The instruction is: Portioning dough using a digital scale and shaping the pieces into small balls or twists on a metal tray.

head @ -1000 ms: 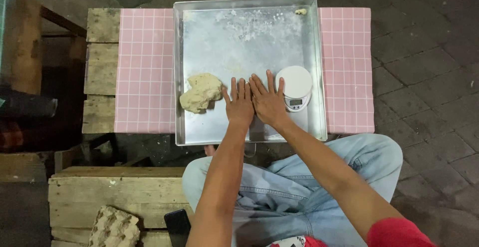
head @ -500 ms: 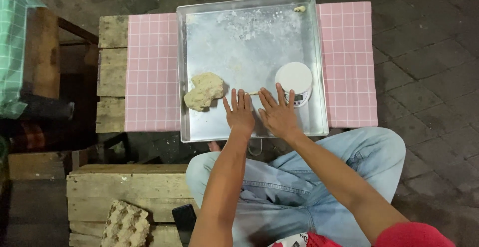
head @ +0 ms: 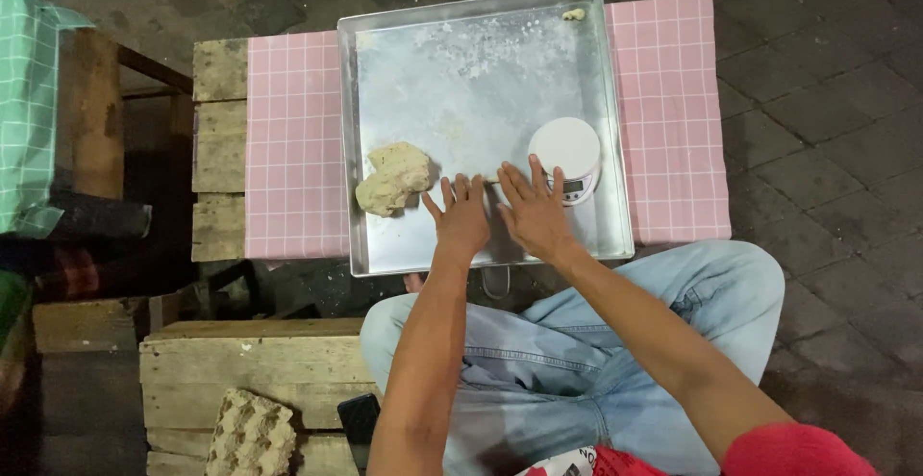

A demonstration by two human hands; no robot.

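Both hands flat, fingers spread, grasping nothing — left hand (head: 463,216), right hand (head: 535,212) on tray (head: 471,82). Dough lump (head: 393,178) lies just left of the left hand — nearer it.

Both arms stretched forward from the body, forearms bare, converging toward the wrists; left hand (head: 462,218) and right hand (head: 536,212) side by side, palms down, flat, fingers straight and slightly spread, nothing gripped

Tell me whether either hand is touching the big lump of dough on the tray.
No: the dough lump lies apart to the left, while the left hand and right hand press flat on the tray.
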